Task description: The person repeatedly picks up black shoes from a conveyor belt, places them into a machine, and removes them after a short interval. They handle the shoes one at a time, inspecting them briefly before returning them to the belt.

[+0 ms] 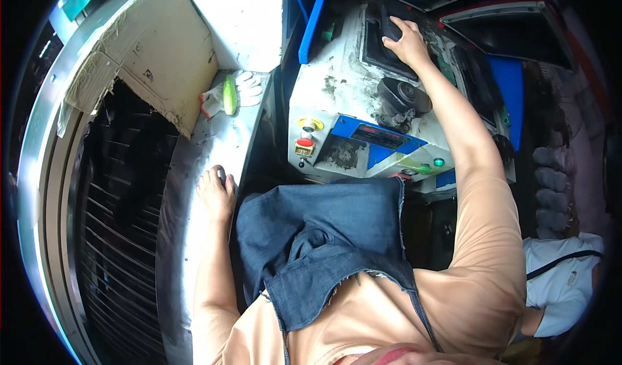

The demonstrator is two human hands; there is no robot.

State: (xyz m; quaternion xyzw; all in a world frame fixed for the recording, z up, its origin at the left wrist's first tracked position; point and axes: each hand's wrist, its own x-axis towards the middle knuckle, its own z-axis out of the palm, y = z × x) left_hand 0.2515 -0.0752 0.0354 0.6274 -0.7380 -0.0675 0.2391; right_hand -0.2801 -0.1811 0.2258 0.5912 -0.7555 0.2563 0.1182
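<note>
A worn, white-painted machine housing [337,86] fills the far middle of the scene, its paint chipped and smeared with dark grime, with a blue front panel [382,138] carrying a red button on a yellow base [304,146] and a small green light [438,163]. To the left runs a pale, scuffed metal bench [214,151], narrow and dusty, with a dark stack of ribbed black trays [123,235] beyond its left edge and a torn cardboard sheet [162,54] leaning at its far end. A white work glove with a green patch [230,94] lies far along the bench. The left hand [217,193] rests flat on the bench's near part, fingers spread and relaxed, gripping nothing. The right hand [407,41] reaches far over the machine and is curled around a black part [389,29] at the top edge of a dark rectangular recess [382,54]; the part looks matte black and blocky, mostly hidden by the fingers. A black round knob [405,96] sits just nearer than the recess. At the right edge another person in a white garment [560,281] is partly visible.
</note>
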